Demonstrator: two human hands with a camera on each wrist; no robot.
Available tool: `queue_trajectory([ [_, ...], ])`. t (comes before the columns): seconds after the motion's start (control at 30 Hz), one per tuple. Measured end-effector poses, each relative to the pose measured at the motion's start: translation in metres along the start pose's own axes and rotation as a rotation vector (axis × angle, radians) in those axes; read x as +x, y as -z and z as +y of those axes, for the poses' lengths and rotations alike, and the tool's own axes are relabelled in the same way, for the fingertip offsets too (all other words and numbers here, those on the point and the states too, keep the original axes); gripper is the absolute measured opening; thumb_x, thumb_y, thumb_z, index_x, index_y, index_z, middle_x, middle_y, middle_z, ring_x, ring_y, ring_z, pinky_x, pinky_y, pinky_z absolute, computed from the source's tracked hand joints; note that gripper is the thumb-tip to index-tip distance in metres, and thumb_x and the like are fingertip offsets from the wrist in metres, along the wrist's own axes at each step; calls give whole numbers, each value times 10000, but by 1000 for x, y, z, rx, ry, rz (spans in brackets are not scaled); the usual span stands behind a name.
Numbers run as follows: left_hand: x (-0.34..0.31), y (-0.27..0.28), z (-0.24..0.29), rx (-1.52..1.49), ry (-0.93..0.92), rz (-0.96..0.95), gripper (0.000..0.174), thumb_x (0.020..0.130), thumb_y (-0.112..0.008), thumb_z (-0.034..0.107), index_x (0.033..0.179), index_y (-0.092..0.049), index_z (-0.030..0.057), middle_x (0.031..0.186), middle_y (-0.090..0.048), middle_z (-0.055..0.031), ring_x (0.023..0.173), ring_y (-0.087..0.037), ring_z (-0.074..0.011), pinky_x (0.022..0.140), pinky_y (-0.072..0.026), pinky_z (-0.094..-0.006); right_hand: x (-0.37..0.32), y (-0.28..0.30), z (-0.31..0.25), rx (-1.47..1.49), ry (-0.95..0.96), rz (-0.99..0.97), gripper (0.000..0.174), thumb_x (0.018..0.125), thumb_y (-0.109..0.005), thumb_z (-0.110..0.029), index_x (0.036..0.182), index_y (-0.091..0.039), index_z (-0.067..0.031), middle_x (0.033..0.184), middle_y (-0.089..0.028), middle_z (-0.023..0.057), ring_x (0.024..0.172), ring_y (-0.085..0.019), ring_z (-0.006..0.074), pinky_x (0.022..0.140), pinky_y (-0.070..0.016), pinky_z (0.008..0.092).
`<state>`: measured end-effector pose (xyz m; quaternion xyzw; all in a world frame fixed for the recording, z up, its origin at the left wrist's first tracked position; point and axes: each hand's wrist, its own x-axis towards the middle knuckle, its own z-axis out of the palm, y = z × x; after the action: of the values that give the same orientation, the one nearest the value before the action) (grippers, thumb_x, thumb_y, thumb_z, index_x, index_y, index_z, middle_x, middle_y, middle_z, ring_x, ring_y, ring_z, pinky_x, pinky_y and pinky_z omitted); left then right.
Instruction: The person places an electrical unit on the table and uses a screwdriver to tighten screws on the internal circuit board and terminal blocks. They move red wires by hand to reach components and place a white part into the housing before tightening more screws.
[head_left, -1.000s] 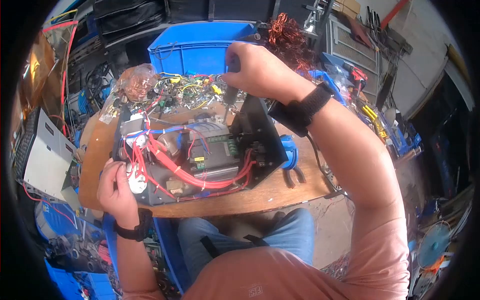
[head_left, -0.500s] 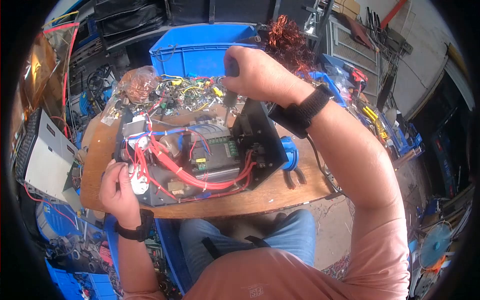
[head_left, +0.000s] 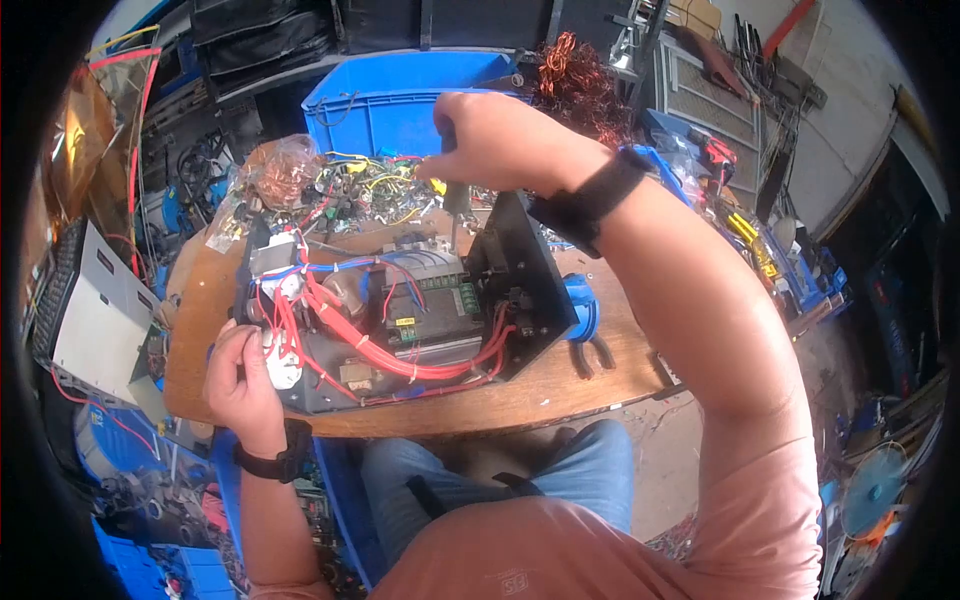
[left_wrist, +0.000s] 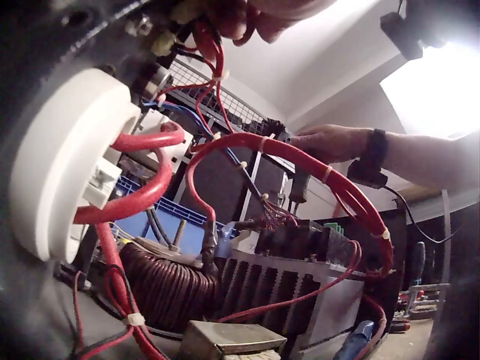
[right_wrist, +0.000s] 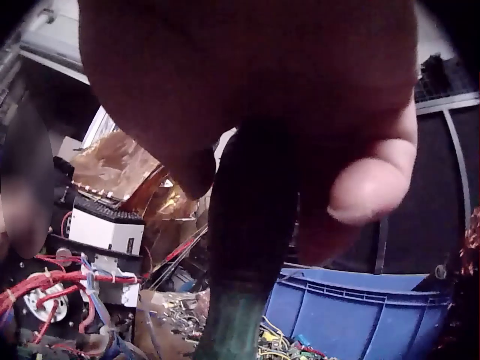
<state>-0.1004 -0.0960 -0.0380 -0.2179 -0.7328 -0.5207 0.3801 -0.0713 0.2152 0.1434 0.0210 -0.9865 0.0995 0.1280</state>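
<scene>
A black metal housing [head_left: 320, 395] lies open on the wooden table, with bundled red wires [head_left: 370, 352] curving over a dark module [head_left: 435, 310]. My right hand [head_left: 505, 145] grips a screwdriver [head_left: 456, 205] upright, its shaft reaching down at the module's far right corner. In the right wrist view the dark handle [right_wrist: 251, 217] fills the middle, with fingers curled round it. My left hand [head_left: 243, 385] is at the housing's left edge beside a round white part [head_left: 283, 362], thumb and fingertips together at the wall; in the left wrist view its fingertips [left_wrist: 274, 22] are near thin red wires.
Behind the housing lies a heap of small scrap [head_left: 375, 190], with a blue bin [head_left: 400, 115] beyond it. Copper wire [head_left: 575, 85] is piled at the back right. A blue round fitting [head_left: 580, 307] juts from the housing's right side, near a dark U-shaped piece [head_left: 592, 357].
My right hand has shifted slightly left and its wrist has turned, with the screwdriver still held. The left hand stays at the housing's edge.
</scene>
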Motion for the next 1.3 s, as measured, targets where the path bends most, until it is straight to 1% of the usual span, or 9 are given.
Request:
queue_trajectory([
  [0.17, 3, 2, 6, 80, -71, -20, 54, 838, -630, -23, 887, -644, -40, 846, -661, -123, 863, -644, -254, 913, -487, -406, 7, 3, -15, -109, -129, -54, 425, 750, -690, -286, 1016, -608, 35, 975, -651, 225, 924, -639, 328, 806, -499, 391],
  [0.27, 3, 1, 3, 63, -60, -22, 50, 838, -631, -22, 883, -644, -39, 839, -659, -121, 857, -643, -254, 921, -486, -415, 5, 0, -6, 51, 44, -44, 497, 771, -671, -377, 1022, -608, 47, 996, -646, 236, 951, -635, 346, 829, -495, 400],
  [0.47, 3, 0, 5, 54, -64, -9, 41, 841, -630, -20, 874, -643, -40, 820, -655, -115, 841, -642, -249, 929, -484, -424, 10, -5, -7, -133, -80, 49, 495, 724, -701, -277, 1056, -586, 72, 987, -648, 239, 950, -633, 340, 839, -494, 383],
  [0.57, 2, 0, 4, 48, -39, -1, 39, 843, -630, -17, 872, -643, -40, 814, -655, -112, 837, -643, -249, 925, -487, -424, 8, 7, -16, -149, -153, -85, 514, 733, -708, -309, 1061, -582, 66, 982, -649, 241, 957, -633, 337, 845, -493, 383],
  [0.67, 3, 0, 6, 65, -64, -10, 39, 842, -631, -17, 872, -643, -40, 809, -655, -111, 836, -644, -251, 920, -490, -423, 8, 6, -4, -6, 89, -115, 502, 775, -675, -369, 1030, -602, 57, 957, -657, 245, 936, -640, 355, 833, -499, 399],
  [0.87, 3, 0, 4, 61, -61, -9, 39, 839, -630, -25, 871, -641, -42, 803, -654, -113, 828, -643, -250, 920, -491, -428, 4, 5, -16, -216, -113, -56, 406, 749, -672, -256, 1002, -611, 55, 940, -662, 240, 911, -643, 363, 808, -505, 400],
  [1.07, 4, 0, 7, 49, -77, -16, 44, 836, -630, -33, 878, -639, -45, 806, -649, -110, 826, -643, -244, 932, -483, -431, 4, 3, -10, -112, 93, -64, 362, 789, -618, -266, 994, -630, 33, 897, -670, 230, 886, -651, 363, 803, -509, 405],
  [1.17, 4, 0, 7, 55, -90, -21, 46, 836, -630, -36, 881, -639, -46, 807, -648, -110, 817, -640, -238, 937, -480, -430, -2, 10, -24, -269, -72, -93, 354, 787, -607, -257, 1006, -633, 20, 898, -673, 222, 896, -651, 356, 811, -506, 399],
  [1.3, 3, -1, 8, 41, -70, -2, 43, 838, -630, -36, 878, -640, -44, 805, -647, -111, 806, -634, -232, 941, -477, -429, 2, 6, -16, -199, 25, -122, 363, 797, -600, -273, 1019, -635, 12, 899, -678, 211, 900, -650, 357, 818, -503, 402],
])
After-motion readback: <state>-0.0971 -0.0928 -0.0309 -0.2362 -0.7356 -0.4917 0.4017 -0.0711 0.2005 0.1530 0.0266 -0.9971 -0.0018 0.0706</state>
